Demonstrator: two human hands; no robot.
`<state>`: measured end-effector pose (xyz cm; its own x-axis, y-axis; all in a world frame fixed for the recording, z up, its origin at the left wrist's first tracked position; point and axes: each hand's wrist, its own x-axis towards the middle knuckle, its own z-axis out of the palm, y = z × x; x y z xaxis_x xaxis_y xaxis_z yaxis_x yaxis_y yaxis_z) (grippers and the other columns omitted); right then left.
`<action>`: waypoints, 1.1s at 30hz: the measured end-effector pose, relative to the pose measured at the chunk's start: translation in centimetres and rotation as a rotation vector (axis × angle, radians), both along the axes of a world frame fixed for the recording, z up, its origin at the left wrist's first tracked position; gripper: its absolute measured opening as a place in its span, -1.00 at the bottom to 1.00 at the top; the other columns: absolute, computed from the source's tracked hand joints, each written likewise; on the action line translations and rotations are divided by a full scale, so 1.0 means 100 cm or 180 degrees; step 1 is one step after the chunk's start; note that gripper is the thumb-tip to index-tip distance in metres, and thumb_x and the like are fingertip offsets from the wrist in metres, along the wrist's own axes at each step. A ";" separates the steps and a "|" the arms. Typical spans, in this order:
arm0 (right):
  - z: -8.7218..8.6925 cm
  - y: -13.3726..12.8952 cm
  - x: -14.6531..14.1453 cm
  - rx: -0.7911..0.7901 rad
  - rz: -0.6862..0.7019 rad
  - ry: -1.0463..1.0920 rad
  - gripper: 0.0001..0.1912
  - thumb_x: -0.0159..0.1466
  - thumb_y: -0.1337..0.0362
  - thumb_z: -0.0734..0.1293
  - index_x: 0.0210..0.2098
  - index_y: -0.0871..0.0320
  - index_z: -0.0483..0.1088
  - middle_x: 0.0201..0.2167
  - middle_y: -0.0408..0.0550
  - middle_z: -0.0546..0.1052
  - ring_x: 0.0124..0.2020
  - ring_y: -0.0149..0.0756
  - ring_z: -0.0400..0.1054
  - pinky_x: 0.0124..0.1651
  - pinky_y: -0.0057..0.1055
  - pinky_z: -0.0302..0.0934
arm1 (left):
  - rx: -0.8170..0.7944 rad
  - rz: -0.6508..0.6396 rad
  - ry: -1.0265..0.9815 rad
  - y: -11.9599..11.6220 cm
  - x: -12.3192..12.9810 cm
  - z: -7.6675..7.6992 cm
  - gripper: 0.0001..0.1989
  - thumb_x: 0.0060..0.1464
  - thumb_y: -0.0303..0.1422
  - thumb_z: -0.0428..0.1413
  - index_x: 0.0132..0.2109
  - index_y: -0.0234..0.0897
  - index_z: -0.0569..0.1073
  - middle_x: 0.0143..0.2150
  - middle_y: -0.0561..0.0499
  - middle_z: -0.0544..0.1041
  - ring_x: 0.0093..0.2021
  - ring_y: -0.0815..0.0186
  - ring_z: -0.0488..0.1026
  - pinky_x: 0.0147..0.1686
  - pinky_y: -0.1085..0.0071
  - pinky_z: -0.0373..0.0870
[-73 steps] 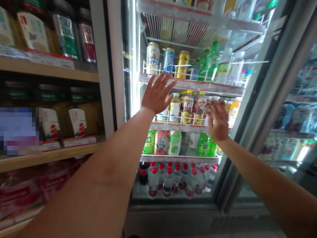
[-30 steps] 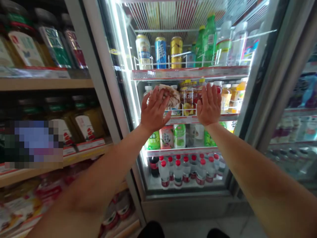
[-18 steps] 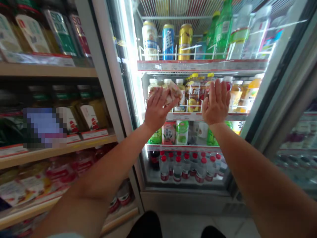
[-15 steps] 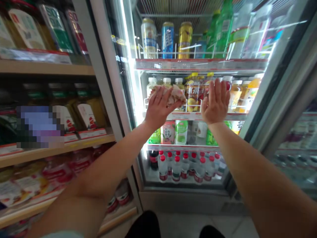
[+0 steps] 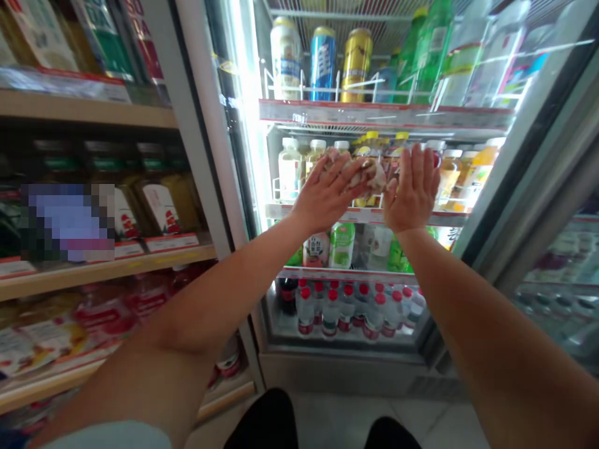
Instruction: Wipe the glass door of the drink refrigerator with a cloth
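Left hand (image 5: 322,198) covers a wad (image 5: 375,176), perhaps cloth, beside right hand (image 5: 412,194)

I get only part of the crumpled cloth (image 5: 377,174); left hand (image 5: 322,198) covers the rest. Yellow-capped bottles (image 5: 372,137) behind cloth: mostly hidden. Soda bottles (image 5: 105,37), upper left of cloth: top edge cuts them. Pixelated patch (image 5: 70,218) left of cloth, can't read it. Drinks (image 5: 555,255) far right of cloth: too blurred.
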<state>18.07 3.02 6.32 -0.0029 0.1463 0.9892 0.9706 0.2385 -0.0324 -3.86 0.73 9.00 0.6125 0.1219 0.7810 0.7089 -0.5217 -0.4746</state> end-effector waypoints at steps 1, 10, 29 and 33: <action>0.000 0.001 0.001 0.0040 0.0010 -0.0010 -0.35 0.45 0.12 -0.04 0.48 0.14 0.01 0.49 -0.01 0.10 0.53 -0.10 -0.18 0.50 0.02 -0.18 | -0.0017 0.0005 -0.0168 0.000 -0.001 0.009 -0.52 0.38 -0.37 -0.05 0.37 0.07 0.30 0.49 0.10 0.17 0.52 0.09 -0.04 0.50 -0.14 -0.22; -0.002 0.001 0.001 0.0126 0.0169 -0.0056 -0.33 0.42 0.18 0.05 0.48 0.18 0.00 0.50 0.06 0.08 0.53 -0.05 -0.20 0.48 0.10 -0.18 | -0.0035 0.0045 -0.0228 -0.001 -0.004 -0.010 -0.44 0.34 -0.48 -0.05 0.38 0.09 0.29 0.49 0.07 0.18 0.53 0.06 -0.08 0.50 -0.20 -0.24; -0.002 -0.001 0.000 0.0131 0.0200 0.0011 -0.33 0.43 0.13 0.02 0.48 0.20 0.03 0.49 0.05 0.08 0.53 -0.04 -0.19 0.49 0.06 -0.20 | 0.0189 0.0200 -0.0241 0.000 -0.045 0.024 -0.46 0.34 -0.55 -0.08 0.33 0.04 0.34 0.47 0.09 0.21 0.52 0.09 -0.05 0.46 -0.12 0.06; -0.002 -0.001 0.000 0.0155 0.0134 -0.0076 -0.32 0.40 0.18 0.07 0.46 0.26 0.06 0.48 0.10 0.10 0.53 -0.01 -0.16 0.48 0.10 -0.15 | 0.0281 0.0240 -0.0398 0.001 -0.044 0.008 -0.42 0.32 -0.58 -0.08 0.37 -0.03 0.30 0.48 0.01 0.18 0.54 0.04 -0.14 0.45 -0.13 0.06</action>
